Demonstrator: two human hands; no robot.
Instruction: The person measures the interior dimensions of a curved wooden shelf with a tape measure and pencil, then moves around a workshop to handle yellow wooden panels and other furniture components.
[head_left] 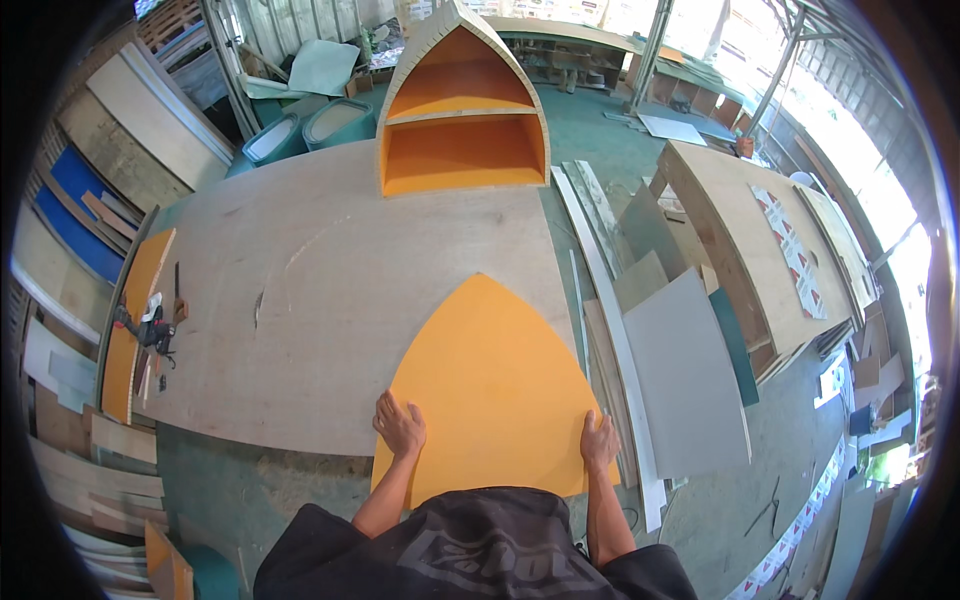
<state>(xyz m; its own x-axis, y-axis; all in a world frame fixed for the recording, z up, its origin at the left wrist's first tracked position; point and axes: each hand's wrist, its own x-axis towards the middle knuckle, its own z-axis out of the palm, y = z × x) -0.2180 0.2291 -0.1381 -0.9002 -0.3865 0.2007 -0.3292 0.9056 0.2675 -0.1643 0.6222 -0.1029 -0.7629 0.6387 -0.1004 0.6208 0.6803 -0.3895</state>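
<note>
A flat orange-yellow panel (490, 390) with a pointed arch top lies over the near edge of a large plywood worktable (270, 360), its lower end close to my body. My left hand (400, 428) grips the panel's left edge, thumb on the upper face. On the opposite edge, my right hand (600, 442) has hold of it in the same way, fingers partly hidden. Beyond the panel's tip stands an arch-shaped cabinet (460, 115) with an orange interior and one shelf across it.
A power tool (155, 328) sits at the table's left end on an orange board (120, 370). Right of the table, long white strips (610, 330) and a grey sheet (685, 380) lean near a wooden workbench (730, 230). Sheet stock (120, 125) lines the left side.
</note>
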